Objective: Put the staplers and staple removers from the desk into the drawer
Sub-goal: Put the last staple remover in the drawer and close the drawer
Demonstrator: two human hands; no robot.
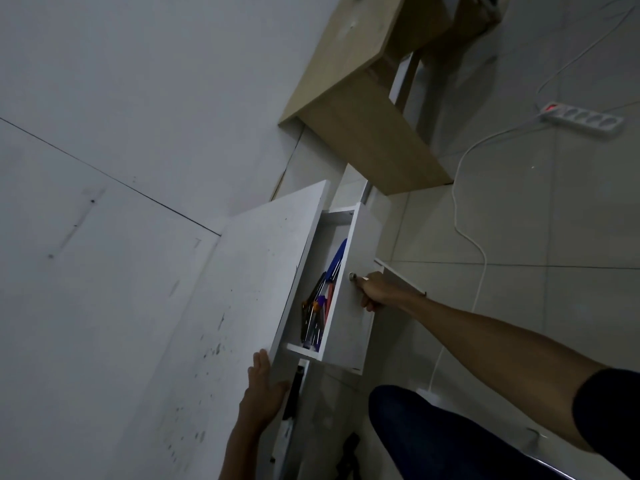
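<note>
While the right hand (372, 292) curls round the small knob (353, 276) of the drawer (360, 244), the left hand (265, 384) lies flat on the white desk (207, 306).
The right fingers are closed on that knob, and the drawer stands pulled out from under the desk top, to its right. The left hand's fingers are straight, palm against the near edge of the scuffed, speckled top, holding nothing. Pale floor tiles (519, 220) spread to the right, with a white power strip (581, 121) and a cable (455, 209) lying on them, and a wooden table (363, 98) stands by the wall at the far end. Inside the drawer lie a bundle of pens (313, 317) at the near end and a blue item (337, 259) farther along; whether it is a stapler I cannot tell.
</note>
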